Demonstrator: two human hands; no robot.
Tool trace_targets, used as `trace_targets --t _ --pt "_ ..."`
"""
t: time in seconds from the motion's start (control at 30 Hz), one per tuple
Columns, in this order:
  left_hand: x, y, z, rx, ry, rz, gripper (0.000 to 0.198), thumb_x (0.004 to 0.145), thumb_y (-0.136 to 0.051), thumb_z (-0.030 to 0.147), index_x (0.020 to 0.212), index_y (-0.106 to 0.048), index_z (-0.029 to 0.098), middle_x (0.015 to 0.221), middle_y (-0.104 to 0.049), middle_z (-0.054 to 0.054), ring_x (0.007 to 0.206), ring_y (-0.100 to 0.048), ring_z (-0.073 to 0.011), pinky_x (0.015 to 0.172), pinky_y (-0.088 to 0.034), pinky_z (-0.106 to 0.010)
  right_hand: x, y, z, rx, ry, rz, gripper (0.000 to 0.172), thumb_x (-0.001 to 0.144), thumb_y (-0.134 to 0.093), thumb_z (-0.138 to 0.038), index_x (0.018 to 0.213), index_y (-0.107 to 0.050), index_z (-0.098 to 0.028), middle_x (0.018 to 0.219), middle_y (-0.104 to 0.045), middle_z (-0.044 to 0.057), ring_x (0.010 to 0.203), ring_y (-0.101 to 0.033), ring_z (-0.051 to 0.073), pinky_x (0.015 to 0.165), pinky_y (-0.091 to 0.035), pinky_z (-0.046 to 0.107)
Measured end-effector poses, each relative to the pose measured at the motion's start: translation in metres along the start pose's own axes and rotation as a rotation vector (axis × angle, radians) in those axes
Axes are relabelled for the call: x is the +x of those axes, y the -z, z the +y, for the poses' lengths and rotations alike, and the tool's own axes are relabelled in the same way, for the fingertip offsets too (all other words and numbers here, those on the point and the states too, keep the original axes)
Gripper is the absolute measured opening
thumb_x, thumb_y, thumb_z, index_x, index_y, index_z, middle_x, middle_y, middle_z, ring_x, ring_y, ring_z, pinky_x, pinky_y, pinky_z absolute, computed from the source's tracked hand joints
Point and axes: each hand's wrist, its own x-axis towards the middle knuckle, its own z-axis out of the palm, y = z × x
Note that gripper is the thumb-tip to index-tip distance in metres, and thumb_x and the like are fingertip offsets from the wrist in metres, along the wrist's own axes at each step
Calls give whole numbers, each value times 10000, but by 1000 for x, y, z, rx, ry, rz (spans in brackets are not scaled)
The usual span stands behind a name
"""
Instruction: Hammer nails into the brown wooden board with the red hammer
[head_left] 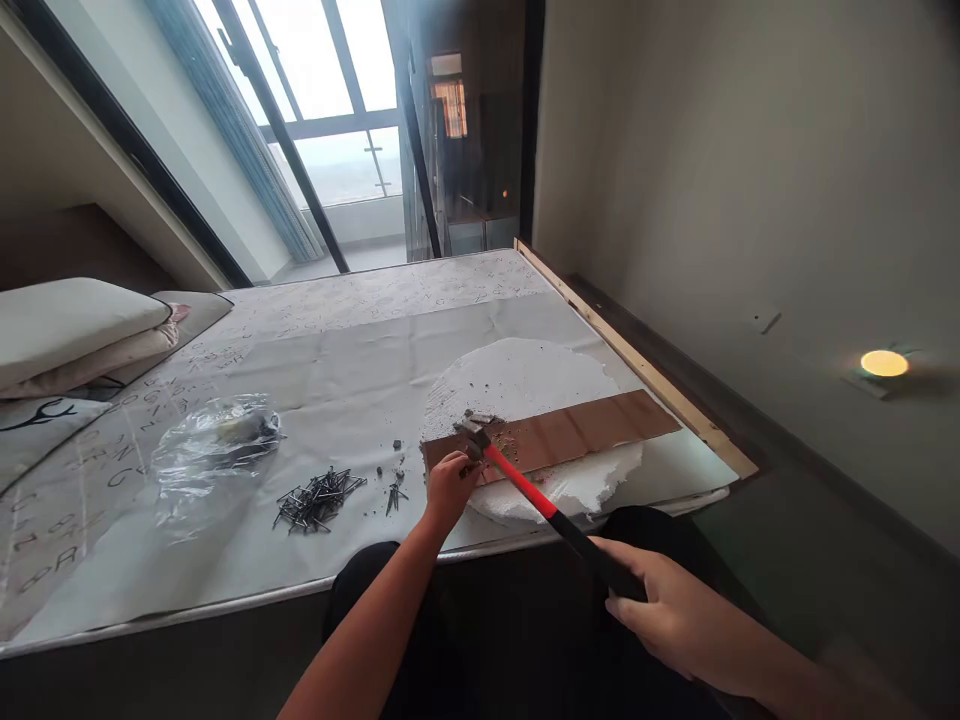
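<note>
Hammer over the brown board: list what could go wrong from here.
1. The left hand sits right beside the hammer head, so a stray blow could hit fingers.
2. The brown board rests on crumbly white foam, so it may shift.
3. Loose nails could scatter off the sheet.

Alphabet letters (faint) on sheet (97,470).
</note>
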Motion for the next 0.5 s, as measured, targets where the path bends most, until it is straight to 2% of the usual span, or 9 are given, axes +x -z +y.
trace_targets --t 0.13,0.3,0.5 --pt "1 -2 -2 -39 -2 3 76 753 -597 185 739 -672 179 756 -638 -22 707 -577 -119 652 -436 -221 -3 4 -8 0 43 30 578 814 -459 -264 1377 -353 -193 513 -451 -57 408 -359 79 403 -303 180" --pt "2 -2 -1 14 3 -1 120 750 -593 185 647 -655 170 674 -609 -11 622 -548 -107 579 -411 -214 -1 2 -12 -5 -1 -26 604 781 -448 -185 1377 -346 -180 468 -389 -81 371 -319 71 364 -255 170" --pt "0 0 0 -13 0 12 89 758 -589 205 729 -670 184 732 -635 -21 663 -576 -119 615 -433 -222 2 -2 -9 8 44 -1 575 823 -436 -215 1384 -313 -191 489 -388 -91 382 -288 55 360 -245 155"
